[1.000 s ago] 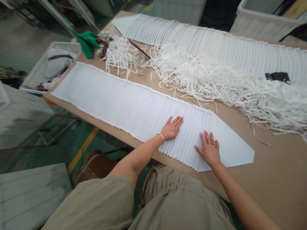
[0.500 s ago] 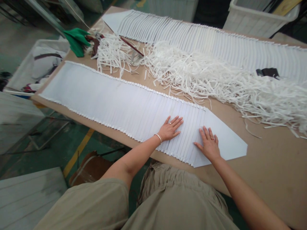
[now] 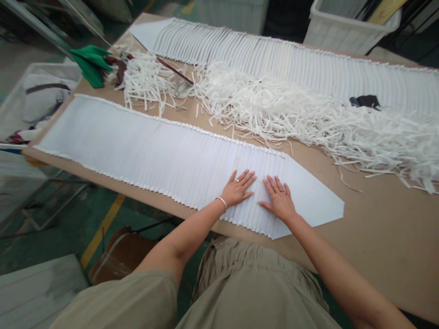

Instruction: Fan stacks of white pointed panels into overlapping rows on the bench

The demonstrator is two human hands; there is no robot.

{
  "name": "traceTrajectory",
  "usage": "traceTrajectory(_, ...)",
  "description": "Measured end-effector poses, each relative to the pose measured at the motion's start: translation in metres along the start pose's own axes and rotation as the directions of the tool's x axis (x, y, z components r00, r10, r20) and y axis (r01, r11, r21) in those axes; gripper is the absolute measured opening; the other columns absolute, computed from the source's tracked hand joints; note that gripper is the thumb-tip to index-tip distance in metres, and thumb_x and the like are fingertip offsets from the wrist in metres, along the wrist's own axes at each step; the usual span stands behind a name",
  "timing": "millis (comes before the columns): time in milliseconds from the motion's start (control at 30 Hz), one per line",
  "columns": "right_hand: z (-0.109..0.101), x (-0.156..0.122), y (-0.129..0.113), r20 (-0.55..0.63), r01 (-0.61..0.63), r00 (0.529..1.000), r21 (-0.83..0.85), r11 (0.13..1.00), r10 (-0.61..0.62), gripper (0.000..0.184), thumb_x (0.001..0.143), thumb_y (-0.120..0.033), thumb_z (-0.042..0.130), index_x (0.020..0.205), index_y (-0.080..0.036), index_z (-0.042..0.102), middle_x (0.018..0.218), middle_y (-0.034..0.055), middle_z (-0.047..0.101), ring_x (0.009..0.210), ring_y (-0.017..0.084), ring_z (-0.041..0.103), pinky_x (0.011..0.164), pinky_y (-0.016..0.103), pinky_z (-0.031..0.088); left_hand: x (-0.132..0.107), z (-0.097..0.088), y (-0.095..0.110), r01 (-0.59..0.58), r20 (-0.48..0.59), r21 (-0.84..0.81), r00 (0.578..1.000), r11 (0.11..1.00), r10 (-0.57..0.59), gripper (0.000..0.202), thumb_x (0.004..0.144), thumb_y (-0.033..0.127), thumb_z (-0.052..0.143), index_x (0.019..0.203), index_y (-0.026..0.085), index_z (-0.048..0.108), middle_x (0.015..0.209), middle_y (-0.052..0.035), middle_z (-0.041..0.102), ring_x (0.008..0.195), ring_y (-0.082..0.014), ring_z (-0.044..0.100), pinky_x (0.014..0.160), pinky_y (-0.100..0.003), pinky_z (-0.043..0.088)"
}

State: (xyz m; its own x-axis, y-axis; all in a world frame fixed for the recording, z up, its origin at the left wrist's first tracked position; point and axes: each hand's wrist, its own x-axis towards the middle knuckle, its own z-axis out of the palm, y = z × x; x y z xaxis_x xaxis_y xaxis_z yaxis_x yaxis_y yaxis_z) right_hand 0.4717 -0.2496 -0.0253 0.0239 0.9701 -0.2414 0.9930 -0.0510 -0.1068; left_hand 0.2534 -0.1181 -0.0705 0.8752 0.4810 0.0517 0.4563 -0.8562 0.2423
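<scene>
Neither grip had closed on anything: our left hand (image 3: 237, 189) and right hand (image 3: 279, 201) both lay flat, fingers spread, palms pressed side by side on the near row of overlapped white sheets (image 3: 164, 153). Beneath the grip ran the brown worktop (image 3: 384, 228), the largest thing before us. Beyond our hands, along its far edge, lay a second long row of fanned sheets (image 3: 291, 61), and between the two rows sprawled a heap of white paper strips (image 3: 308, 114).

Our own row ran away to the left of the grip, its sheets shingled evenly as far as the worktop's end. Just right of the grip it finished in one uncovered pointed sheet (image 3: 313, 201). We judged the fanning largely done, since the spacing looked regular on both rows, and only the last few sheets under our palms seemed to want pressing and squaring.

Far off to the left of the grip sat a green cloth (image 3: 89, 66), and well to the right, beyond the strips, a small dark scrap (image 3: 365, 101).
</scene>
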Motion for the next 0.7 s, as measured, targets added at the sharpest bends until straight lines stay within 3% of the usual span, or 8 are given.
traceTrajectory(100,-0.004,-0.011,0.026,-0.009,-0.035,0.999,-0.025,0.999,0.035,0.084,0.096,-0.055,0.049,0.163,-0.023,0.009,0.171,0.0025,0.017,0.159,0.027,0.005,0.123,0.065,0.022,-0.006,-0.006,0.005,0.021,0.009,-0.008,1.000,1.000,-0.021,0.066,0.103,0.052,0.036,0.161,0.024,0.023,0.169,-0.0052,0.024,0.158,-0.0250,0.016,0.128,-0.060,0.010)
traceTrajectory(233,-0.004,-0.018,0.050,0.043,-0.025,0.999,-0.043,0.999,0.027,0.083,0.096,-0.053,0.050,0.163,-0.024,0.010,0.170,0.0029,0.020,0.159,0.029,0.006,0.123,0.067,0.021,-0.001,-0.008,0.029,-0.046,0.003,-0.045,0.999,0.998,0.046,0.065,0.103,0.053,0.037,0.161,0.027,0.024,0.170,-0.0035,0.023,0.159,-0.0244,0.015,0.128,-0.059,0.008)
traceTrajectory(400,-0.003,-0.017,0.051,0.070,-0.008,0.998,-0.031,0.999,0.011,0.083,0.095,-0.054,0.050,0.163,-0.023,0.012,0.169,0.0060,0.023,0.159,0.030,0.009,0.123,0.068,0.020,0.016,0.001,0.056,-0.102,0.035,-0.102,0.994,0.990,0.106,0.068,0.099,0.054,0.045,0.160,0.031,0.025,0.170,-0.0019,0.023,0.158,-0.0258,0.016,0.128,-0.059,0.009)
traceTrajectory(567,-0.004,-0.015,0.045,0.058,-0.016,0.998,-0.020,1.000,0.017,0.082,0.096,-0.052,0.051,0.163,-0.023,0.013,0.170,0.0050,0.022,0.159,0.029,0.008,0.123,0.067,0.020,0.019,0.010,0.060,-0.090,0.051,-0.109,0.994,0.990,0.096,0.068,0.100,0.054,0.044,0.161,0.032,0.023,0.171,-0.0013,0.019,0.159,-0.0252,0.014,0.128,-0.060,0.006)
traceTrajectory(700,-0.006,-0.016,0.046,0.056,-0.014,0.998,-0.005,1.000,0.014,0.083,0.096,-0.054,0.050,0.163,-0.024,0.011,0.170,0.0052,0.023,0.158,0.029,0.010,0.123,0.066,0.020,0.018,0.006,0.060,-0.091,0.056,-0.114,0.994,0.989,0.098,0.066,0.101,0.054,0.040,0.161,0.031,0.024,0.170,-0.0011,0.021,0.159,-0.0238,0.014,0.129,-0.058,0.006)
